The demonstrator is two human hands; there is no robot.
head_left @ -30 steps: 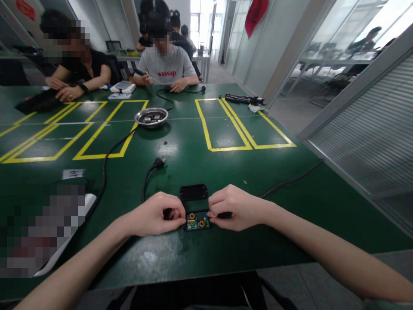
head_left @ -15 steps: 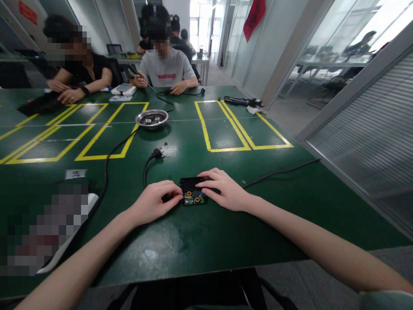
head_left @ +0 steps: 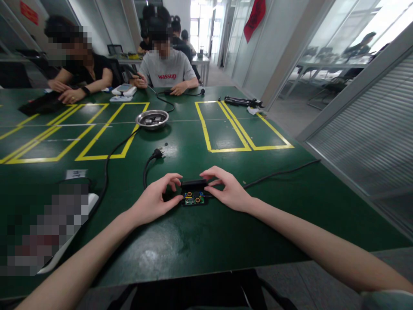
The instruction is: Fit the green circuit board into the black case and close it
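Green table (head_left: 245, 241), glass partitions (head_left: 368, 116), left grip (head_left: 151, 196), right grip (head_left: 228, 189) half-spread at circuit board (head_left: 193, 198) and black lid (head_left: 194, 185), hold unclear

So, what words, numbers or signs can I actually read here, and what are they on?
"wassup": red letters on the grey T-shirt across the table.
"24", probably: on the white paper label at left; too blurred to be sure.
Unreadable: the red hanging at upper right, the red sign at upper left.
Circuit board: any print is too small.

Green table (head_left: 226, 241), slatted blinds (head_left: 371, 137), grey floor (head_left: 287, 118), bright far window (head_left: 198, 21)
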